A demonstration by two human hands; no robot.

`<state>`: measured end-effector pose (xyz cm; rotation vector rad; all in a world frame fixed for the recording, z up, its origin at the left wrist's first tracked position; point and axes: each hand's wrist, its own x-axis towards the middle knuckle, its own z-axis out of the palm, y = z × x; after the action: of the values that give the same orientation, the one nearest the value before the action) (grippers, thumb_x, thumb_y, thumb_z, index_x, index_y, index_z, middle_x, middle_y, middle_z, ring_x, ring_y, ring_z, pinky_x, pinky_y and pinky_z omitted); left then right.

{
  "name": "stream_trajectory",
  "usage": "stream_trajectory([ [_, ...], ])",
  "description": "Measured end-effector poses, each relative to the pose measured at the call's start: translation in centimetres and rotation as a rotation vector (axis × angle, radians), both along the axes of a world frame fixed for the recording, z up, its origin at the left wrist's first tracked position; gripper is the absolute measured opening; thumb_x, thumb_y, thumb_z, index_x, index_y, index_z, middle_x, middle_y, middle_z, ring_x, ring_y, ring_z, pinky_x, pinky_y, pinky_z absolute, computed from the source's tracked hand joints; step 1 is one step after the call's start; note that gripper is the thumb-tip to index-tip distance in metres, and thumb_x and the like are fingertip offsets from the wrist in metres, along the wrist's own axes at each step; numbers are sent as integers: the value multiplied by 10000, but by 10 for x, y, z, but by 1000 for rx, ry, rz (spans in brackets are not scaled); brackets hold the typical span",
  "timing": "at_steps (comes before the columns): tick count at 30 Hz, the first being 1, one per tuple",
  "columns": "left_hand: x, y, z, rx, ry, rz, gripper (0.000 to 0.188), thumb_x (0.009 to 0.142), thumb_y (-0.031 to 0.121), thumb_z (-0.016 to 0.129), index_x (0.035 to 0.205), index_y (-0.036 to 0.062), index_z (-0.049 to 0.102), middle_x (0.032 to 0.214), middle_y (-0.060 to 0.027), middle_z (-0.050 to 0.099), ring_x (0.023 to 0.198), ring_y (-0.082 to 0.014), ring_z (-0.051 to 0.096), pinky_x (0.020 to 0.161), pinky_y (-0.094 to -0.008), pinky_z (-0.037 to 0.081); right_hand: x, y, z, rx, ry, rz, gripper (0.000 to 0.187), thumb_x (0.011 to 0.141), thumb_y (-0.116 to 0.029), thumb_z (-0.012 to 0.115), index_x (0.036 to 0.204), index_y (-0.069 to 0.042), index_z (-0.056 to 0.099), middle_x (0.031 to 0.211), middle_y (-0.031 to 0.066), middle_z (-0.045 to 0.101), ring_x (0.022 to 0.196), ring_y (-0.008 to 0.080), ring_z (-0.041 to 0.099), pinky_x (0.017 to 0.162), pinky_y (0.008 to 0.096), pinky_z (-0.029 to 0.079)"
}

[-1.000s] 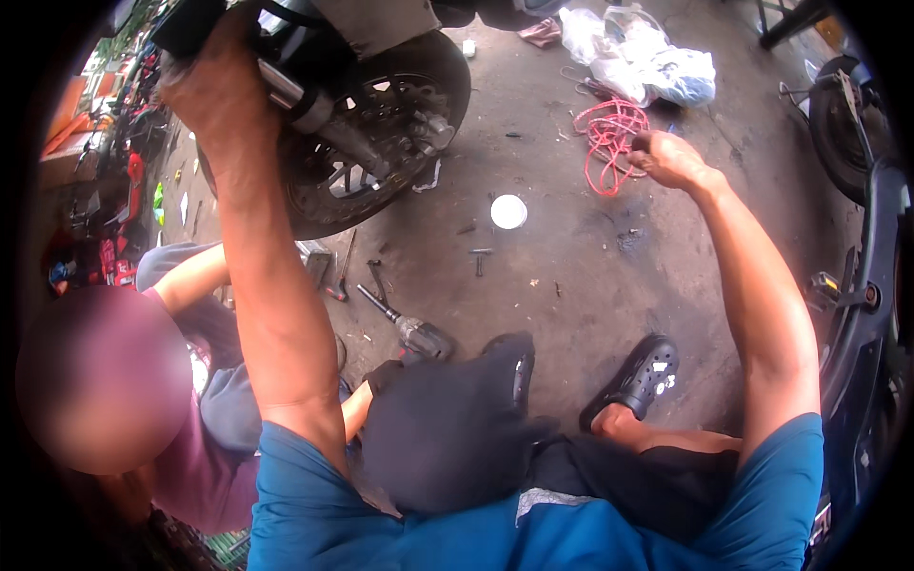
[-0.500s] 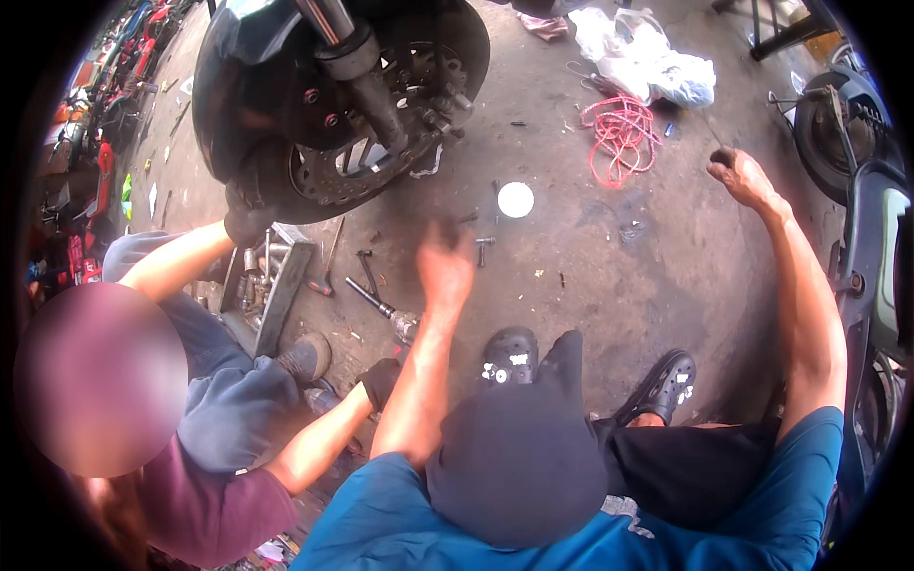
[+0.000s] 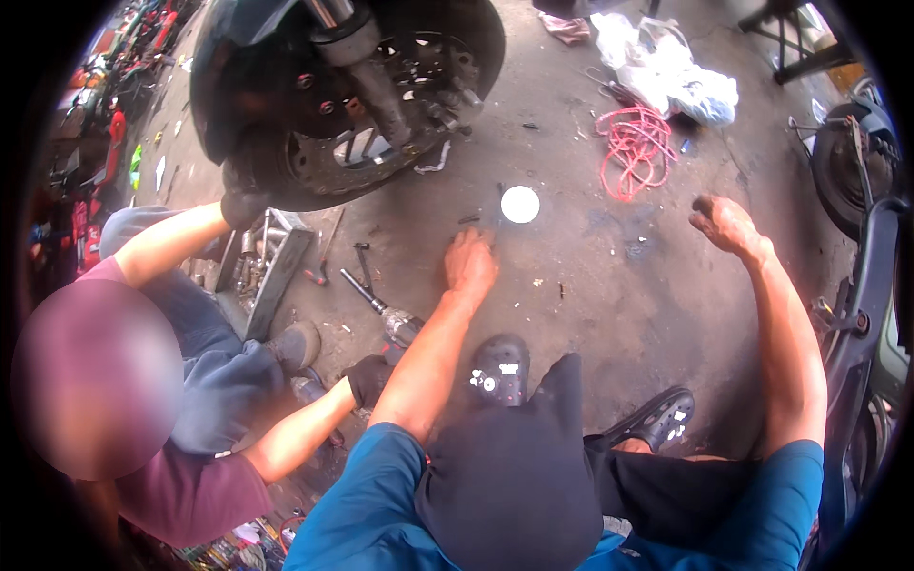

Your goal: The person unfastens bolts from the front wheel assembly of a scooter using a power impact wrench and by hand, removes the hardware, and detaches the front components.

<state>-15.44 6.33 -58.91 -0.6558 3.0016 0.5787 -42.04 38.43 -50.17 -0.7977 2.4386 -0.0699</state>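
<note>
My left hand (image 3: 471,265) reaches down to the concrete floor, fingers curled. It covers the spot where a small T-shaped metal piece lay; whatever is under the fingers is hidden. Beyond the fingertips are a short dark bolt-like piece (image 3: 468,220) and a white round disc (image 3: 520,205). My right hand (image 3: 728,226) hangs in the air at the right, its fingers curled and dark at the tips; I cannot make out anything in them. Ahead to the left stands a motorbike's front wheel (image 3: 276,186) with brake disc (image 3: 309,162) and fork leg (image 3: 376,100).
A co-worker's gloved hand (image 3: 245,209) touches the tyre; the other glove (image 3: 369,381) is beside a power wrench (image 3: 400,325). A metal tool tray (image 3: 283,285) stands between. Red cord (image 3: 636,152) and white plastic bags (image 3: 662,71) lie ahead. Another motorbike (image 3: 862,314) borders the right.
My left hand, blurred before, has moved right and down over the T-shaped piece. My right hand has come lower and slightly inward. The view has shifted a little.
</note>
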Motion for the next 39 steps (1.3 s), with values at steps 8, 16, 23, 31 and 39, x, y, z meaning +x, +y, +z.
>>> stream_trajectory([
  [8, 18, -3, -5, -112, 27, -45, 202, 745, 52, 585, 937, 55, 648, 949, -142, 572, 911, -336, 550, 770, -447, 459, -16, -5, -3, 21, 2, -15, 344, 843, -257, 587, 1088, -16, 617, 1026, 207, 646, 1000, 358, 601, 861, 432, 468],
  [16, 75, 70, 28, 44, 90, -176, 199, 771, 199, 650, 914, 69, 600, 795, -91, 556, 780, -294, 564, 667, -405, 476, -38, -35, 1, -38, 38, 60, 340, 837, -254, 590, 1083, -22, 624, 1021, 212, 643, 981, 359, 604, 839, 442, 470],
  [23, 108, 97, 19, -9, 146, -117, 161, 737, 228, 658, 730, 90, 573, 740, -63, 550, 719, -260, 573, 620, -393, 480, -48, -54, -14, -151, 72, 183, 266, 818, -246, 594, 956, -21, 629, 922, 207, 646, 898, 363, 614, 787, 454, 478],
  [31, 106, 98, 8, -47, 143, -128, 173, 751, 264, 638, 725, 106, 573, 725, -55, 547, 721, -256, 579, 614, -393, 484, -43, -46, -19, -127, 82, 239, 246, 816, -264, 618, 914, -38, 625, 875, 186, 647, 885, 358, 617, 780, 450, 486],
  [39, 106, 96, 3, -82, 155, -128, 166, 749, 266, 631, 731, 118, 560, 725, -46, 546, 702, -258, 581, 599, -397, 487, -43, -37, -10, -81, 87, 191, 306, 799, -231, 620, 1018, -18, 635, 924, 214, 653, 923, 360, 617, 808, 449, 479],
])
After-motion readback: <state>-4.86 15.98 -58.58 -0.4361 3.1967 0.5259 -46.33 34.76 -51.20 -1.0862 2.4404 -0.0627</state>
